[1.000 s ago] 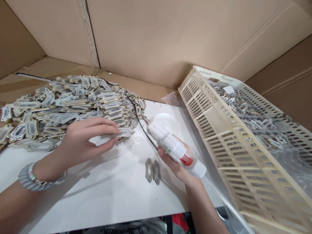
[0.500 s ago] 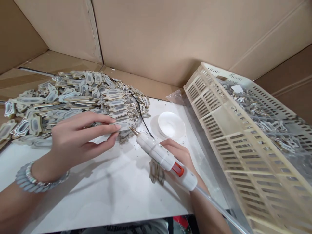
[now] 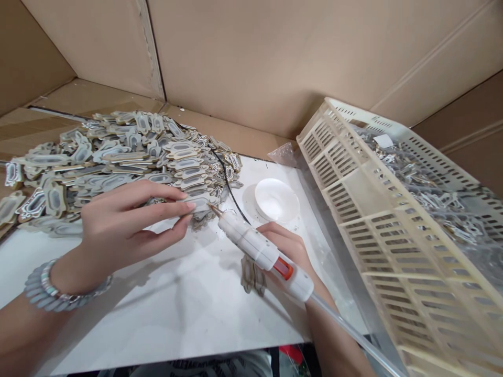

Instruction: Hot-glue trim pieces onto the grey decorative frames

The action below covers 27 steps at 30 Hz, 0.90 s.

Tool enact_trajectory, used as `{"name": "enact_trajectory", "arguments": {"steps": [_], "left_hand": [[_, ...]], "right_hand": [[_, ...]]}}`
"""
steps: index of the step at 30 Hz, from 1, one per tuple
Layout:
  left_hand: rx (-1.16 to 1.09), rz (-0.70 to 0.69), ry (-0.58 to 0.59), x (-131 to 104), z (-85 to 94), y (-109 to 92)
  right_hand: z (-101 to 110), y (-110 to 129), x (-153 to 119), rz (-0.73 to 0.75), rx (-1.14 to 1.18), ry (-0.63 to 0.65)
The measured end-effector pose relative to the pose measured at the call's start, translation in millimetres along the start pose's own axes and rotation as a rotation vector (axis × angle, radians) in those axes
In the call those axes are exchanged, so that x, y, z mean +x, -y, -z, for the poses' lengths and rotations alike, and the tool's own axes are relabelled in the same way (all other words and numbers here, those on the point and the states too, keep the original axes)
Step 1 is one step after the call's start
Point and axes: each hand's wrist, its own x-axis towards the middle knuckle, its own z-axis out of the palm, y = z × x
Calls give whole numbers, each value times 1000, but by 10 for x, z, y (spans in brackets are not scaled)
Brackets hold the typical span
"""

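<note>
My left hand (image 3: 133, 230) pinches the left end of a grey frame-shaped plate (image 3: 201, 202) between thumb and fingers. My right hand (image 3: 286, 246) is wrapped round a white glue gun (image 3: 251, 243), its fingers partly hidden behind the body. The metal nozzle points up and left, with its tip at the right end of the plate. A clear glue stick (image 3: 353, 332) runs out of the gun's back end. Beneath the gun, a couple of similar plates (image 3: 248, 277) lie on the white table (image 3: 165, 319).
A large heap of similar plates (image 3: 113, 152) covers the back left. A white bowl (image 3: 276, 200) stands beyond my right hand, with a black cord (image 3: 230, 188) to its left. On the right, a cream plastic crate (image 3: 353, 193) holds bagged metal parts. Cardboard walls (image 3: 243, 63) enclose the back.
The glue gun's back end has shifted slightly left and up, and the orange trigger part inside its slot has moved. My left hand keeps its hold on the plate.
</note>
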Motion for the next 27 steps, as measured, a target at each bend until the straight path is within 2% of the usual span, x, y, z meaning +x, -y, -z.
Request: {"name": "enact_trajectory", "arguments": {"steps": [27], "left_hand": [[36,18,-7,-35,6,-24]], "right_hand": [[-5,9,10,-8,-23,28]]}}
